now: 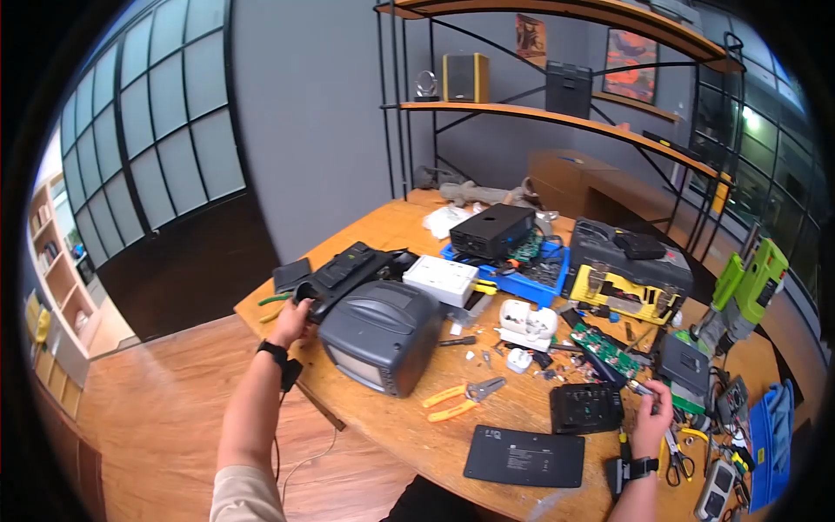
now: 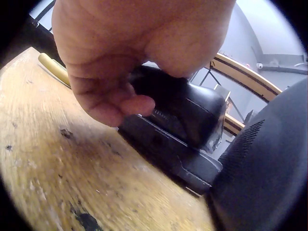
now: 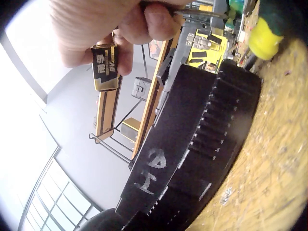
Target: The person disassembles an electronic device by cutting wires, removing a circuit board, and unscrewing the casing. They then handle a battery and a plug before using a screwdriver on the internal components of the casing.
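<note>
At the table's left edge my left hand [image 1: 294, 322] grips the near end of a bulky black camcorder-like device [image 1: 350, 265]. In the left wrist view its fingers curl against the black casing [image 2: 192, 113]; part of their hold is hidden. A small dark grey television [image 1: 383, 326] stands beside this hand. My right hand [image 1: 652, 413] is raised above the table's right side. It holds a boxy black-and-gold battery [image 3: 106, 70] in its curled fingers, and a thin metal rod [image 3: 199, 13] extends from the fingertips. Below it is a black slotted case [image 1: 585, 409] with pale markings.
Orange-handled pliers [image 1: 461, 400] and a flat black panel [image 1: 524, 456] lie in front. Behind are a white box [image 1: 440, 278], a blue tray [image 1: 531, 287] of parts and a black-and-yellow toolbox [image 1: 631, 274]. Circuit boards [image 1: 604, 348], scissors [image 1: 678, 461] and loose scraps crowd the right.
</note>
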`<act>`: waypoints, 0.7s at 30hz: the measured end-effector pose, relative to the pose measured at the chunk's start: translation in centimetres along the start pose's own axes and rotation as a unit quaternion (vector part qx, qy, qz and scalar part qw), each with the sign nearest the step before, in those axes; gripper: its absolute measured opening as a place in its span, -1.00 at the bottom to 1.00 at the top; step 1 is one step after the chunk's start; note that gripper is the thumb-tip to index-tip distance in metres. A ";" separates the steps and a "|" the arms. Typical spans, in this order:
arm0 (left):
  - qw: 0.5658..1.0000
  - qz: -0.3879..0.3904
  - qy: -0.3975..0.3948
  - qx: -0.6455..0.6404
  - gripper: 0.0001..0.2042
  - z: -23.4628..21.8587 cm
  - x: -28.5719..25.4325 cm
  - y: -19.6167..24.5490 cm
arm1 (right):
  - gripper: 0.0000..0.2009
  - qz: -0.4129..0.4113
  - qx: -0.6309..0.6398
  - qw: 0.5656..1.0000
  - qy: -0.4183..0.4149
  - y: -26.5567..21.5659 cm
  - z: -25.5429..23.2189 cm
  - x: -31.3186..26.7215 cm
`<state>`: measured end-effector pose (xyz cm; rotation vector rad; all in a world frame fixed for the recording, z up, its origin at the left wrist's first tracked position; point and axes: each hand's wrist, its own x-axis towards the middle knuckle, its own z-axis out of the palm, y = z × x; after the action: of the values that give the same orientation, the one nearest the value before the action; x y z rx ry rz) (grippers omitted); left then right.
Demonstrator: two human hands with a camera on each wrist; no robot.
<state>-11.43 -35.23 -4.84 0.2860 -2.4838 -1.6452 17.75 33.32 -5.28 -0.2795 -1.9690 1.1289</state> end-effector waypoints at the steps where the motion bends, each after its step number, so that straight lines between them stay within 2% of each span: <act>1: 1.000 -0.003 0.010 0.000 -0.52 0.0 -0.4 0.5 | -0.75 0.007 -0.008 1.000 0.000 -0.3 0.2 0.1; 5: 1.000 -0.014 0.008 -0.006 -0.56 -0.1 0.4 -0.3 | -0.75 -0.015 0.041 0.999 -0.005 -1.1 0.5 0.0; 8: 1.000 -0.014 -0.001 -0.003 -0.58 -0.1 -0.2 0.4 | -0.75 0.016 0.039 0.999 -0.011 -1.7 0.4 -0.1; 11: 0.998 -0.051 0.004 0.033 -0.62 -0.2 -0.6 1.0 | -0.77 -0.014 0.034 0.999 -0.008 -1.2 0.5 0.0; 12: 0.999 -0.036 0.002 0.029 -0.50 -0.5 0.2 0.1 | -0.77 0.011 0.056 0.998 -0.016 -2.6 0.6 -0.1; 15: 0.996 -0.020 0.011 0.082 -0.42 -1.4 2.2 -2.0 | -0.78 -0.036 0.040 0.999 -0.002 -1.3 0.8 0.0; 17: 0.991 -0.037 0.006 0.128 -0.36 -1.9 1.0 -0.5 | -0.79 -0.047 0.021 0.999 0.003 -1.6 0.7 0.0; 19: 0.983 -0.020 0.000 0.180 -0.40 -3.3 0.7 -0.2 | -0.78 -0.002 0.060 0.998 0.005 -1.9 0.8 -0.1; 21: 0.976 0.058 0.020 0.209 -0.47 -5.7 2.6 -2.7 | -0.77 -0.002 0.071 0.997 0.000 -2.2 0.8 -0.1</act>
<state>-12.44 -42.02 -5.10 0.2105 -2.7367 -1.0520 17.60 31.52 -3.79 -0.1997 -1.8771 1.2585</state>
